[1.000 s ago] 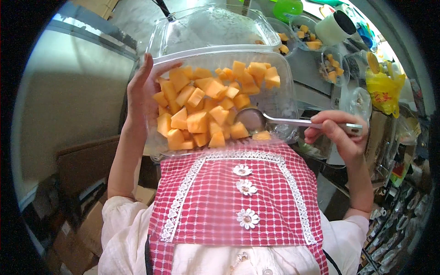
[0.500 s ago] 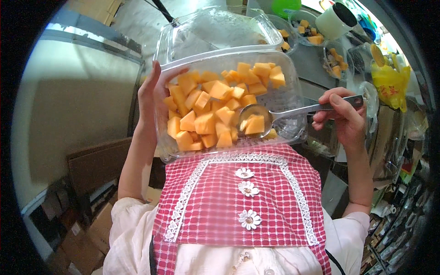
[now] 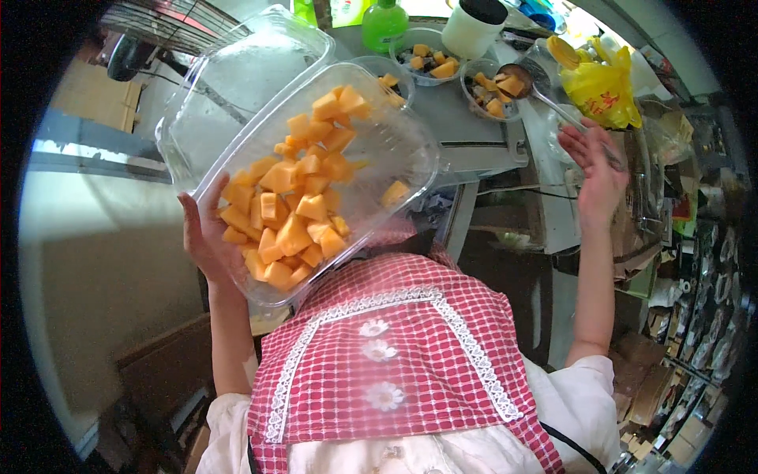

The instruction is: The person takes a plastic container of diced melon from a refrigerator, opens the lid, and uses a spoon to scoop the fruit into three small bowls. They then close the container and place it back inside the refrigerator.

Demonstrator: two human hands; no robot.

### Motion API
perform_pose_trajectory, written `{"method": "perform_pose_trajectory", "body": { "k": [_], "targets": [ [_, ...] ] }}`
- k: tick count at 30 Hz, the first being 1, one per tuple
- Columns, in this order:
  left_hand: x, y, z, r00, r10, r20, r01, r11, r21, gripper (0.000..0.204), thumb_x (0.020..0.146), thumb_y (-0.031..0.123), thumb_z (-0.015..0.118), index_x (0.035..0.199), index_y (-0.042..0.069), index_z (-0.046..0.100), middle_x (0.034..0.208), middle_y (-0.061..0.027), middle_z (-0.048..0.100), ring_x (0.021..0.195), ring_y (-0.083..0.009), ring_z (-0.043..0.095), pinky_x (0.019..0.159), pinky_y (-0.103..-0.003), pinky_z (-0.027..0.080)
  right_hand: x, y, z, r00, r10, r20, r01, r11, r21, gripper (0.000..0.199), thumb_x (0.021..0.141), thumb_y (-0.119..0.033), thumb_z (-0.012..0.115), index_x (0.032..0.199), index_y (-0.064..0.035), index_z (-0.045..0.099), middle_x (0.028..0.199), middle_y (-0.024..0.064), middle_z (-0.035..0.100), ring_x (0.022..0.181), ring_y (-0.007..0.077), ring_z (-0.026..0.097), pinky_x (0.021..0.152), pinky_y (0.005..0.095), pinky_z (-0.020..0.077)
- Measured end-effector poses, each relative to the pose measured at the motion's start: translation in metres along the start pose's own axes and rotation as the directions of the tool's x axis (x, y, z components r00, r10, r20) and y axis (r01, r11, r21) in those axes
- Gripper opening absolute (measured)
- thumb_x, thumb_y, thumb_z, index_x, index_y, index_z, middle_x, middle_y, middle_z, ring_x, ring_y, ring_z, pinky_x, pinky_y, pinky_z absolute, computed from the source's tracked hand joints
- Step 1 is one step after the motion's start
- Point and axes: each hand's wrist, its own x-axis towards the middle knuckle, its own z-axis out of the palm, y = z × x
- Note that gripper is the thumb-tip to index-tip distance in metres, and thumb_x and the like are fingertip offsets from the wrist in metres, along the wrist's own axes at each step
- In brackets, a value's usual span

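Note:
My left hand [image 3: 207, 245] grips the left side of a clear plastic clamshell container [image 3: 407, 158], tilted with its lid [image 3: 185, 107] hanging open on the far side. Orange melon cubes [image 3: 294, 231] are heaped towards its left, and a single cube [image 3: 395, 193] lies apart near the right wall. On the right, my right hand [image 3: 596, 174] is closed around the handle of a metal spoon [image 3: 559, 109]. Melon pieces [image 3: 512, 84] sit in the spoon's bowl, at the right rim of a clear plastic bowl [image 3: 505, 115] that contains melon and dark pieces.
Two more clear bowls, a far one [image 3: 433, 77] and a left one [image 3: 407, 93], hold similar pieces. Behind them stand a green bottle [image 3: 384, 28] and a white jar with a dark top [image 3: 470, 35]. A yellow plastic bag [image 3: 604, 91] lies at the right.
My right hand has carried the spoon with melon from the container up and away to the right bowl. The container has shifted left and turned, its right end now higher.

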Motion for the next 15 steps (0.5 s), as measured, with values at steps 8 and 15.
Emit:
{"method": "perform_pose_trajectory", "body": {
  "k": [8,15],
  "targets": [
    [-0.003,-0.002,0.014,1.000,-0.004,-0.030,0.004,1.000,-0.003,0.085,0.088,0.064,0.052,0.133,-0.008,0.041,0.130,-0.0290,0.047,0.115,-0.0385,0.054,0.099,-0.046,0.046,-0.009,0.034,0.015,0.918,-0.345,0.195,0.396,0.822,-0.410,0.024,0.093,-0.003,0.060,0.116,0.0006,0.066,0.104,0.0108,0.070,0.099,0.0168,0.066,0.090,0.0298,0.0512],
    [0.002,0.002,0.007,0.999,-0.041,-0.003,0.041,0.997,0.059,0.085,0.087,0.065,0.052,0.129,-0.009,0.047,0.124,-0.0264,0.053,0.112,-0.0348,0.057,0.099,-0.043,0.046,-0.052,-0.067,0.058,0.772,-0.272,0.574,0.357,0.933,-0.038,0.023,0.097,-0.014,0.057,0.110,0.0013,0.068,0.099,0.0144,0.071,0.092,0.0230,0.069,0.086,0.0370,0.0543]
  ]
}}
